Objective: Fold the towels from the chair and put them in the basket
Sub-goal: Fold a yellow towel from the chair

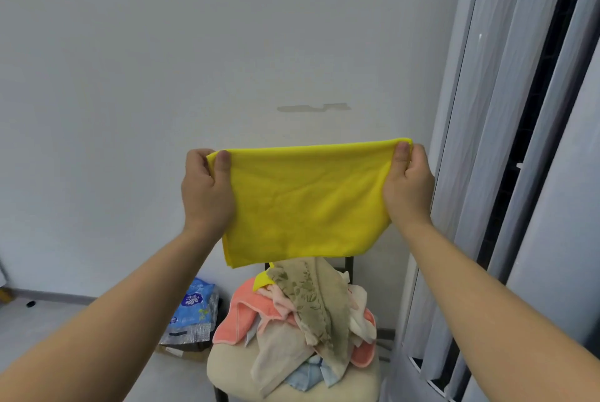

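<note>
Hands, left hand [207,187] and right hand [409,184], pinch yellow towel [305,200] top corners, already doubled; heap of towels [302,320] waits on chair [233,372]; basket unseen.

A plain pale wall [194,44] bore a grey scuffed patch [313,107], and right of that patch hung grey curtains [519,141], while well below and left of it a grey floor [48,330] met a grey skirting board [58,296] beside a blue plastic package [194,307].
</note>
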Motion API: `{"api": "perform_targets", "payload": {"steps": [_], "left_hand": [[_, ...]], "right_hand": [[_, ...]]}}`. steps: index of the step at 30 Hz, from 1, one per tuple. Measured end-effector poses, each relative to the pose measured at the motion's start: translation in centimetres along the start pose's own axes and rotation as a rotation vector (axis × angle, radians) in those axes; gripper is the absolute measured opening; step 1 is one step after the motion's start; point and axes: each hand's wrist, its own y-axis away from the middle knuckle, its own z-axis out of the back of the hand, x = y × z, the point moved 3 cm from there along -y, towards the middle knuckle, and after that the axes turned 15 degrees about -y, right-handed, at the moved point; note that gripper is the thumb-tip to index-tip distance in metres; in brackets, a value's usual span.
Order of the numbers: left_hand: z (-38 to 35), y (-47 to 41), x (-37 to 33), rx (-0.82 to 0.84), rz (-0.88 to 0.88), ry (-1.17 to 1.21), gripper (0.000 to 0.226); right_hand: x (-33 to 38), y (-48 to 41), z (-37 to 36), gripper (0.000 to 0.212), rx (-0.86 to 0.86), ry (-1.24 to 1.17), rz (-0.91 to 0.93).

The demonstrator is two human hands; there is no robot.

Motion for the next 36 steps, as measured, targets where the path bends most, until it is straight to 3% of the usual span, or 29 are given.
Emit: {"api": "perform_targets", "payload": {"steps": [8, 10, 13, 15, 19, 23, 30, 36], "left_hand": [[0.0, -0.1, 0.4, -0.005, -0.06, -0.085, 0.016], [-1.9, -0.7, 1.5, 0.098, 0.008, -0.167, 0.019], [-5.4, -0.8, 3.2, 0.385, 0.16, -0.367, 0.032], [-6.7, -0.2, 3.4, 0.488, 0.227, -0.378, 0.033], [-8.1, 1.9, 2.2, 0.625, 0.219, -0.273, 0.021], [-8.9, 4.3, 0.3, 0.75, 0.265, -0.15, 0.022], [-9.4, 6.8, -0.8, 0.76, 0.309, -0.06, 0.024], [-9.1, 6.6, -0.3, 0.72, 0.277, -0.062, 0.035]], "right_hand": [[-1.0, 0.4, 0.4, 0.038, -0.005, 0.024, 0.049], [-3.4, -0.4, -0.4, 0.035, 0.08, 0.137, -0.094], [-7.6, -0.8, -1.5, 0.044, 0.309, 0.407, -0.426], [-8.5, -0.2, -1.9, 0.042, 0.374, 0.45, -0.481], [-7.8, 1.8, -2.3, 0.033, 0.382, 0.349, -0.452], [-6.3, 4.4, -4.0, 0.029, 0.454, 0.262, -0.43], [-5.5, 8.6, -6.6, 0.021, 0.573, -0.053, -0.485], [-5.1, 9.3, -6.5, 0.017, 0.6, -0.16, -0.456]]}}
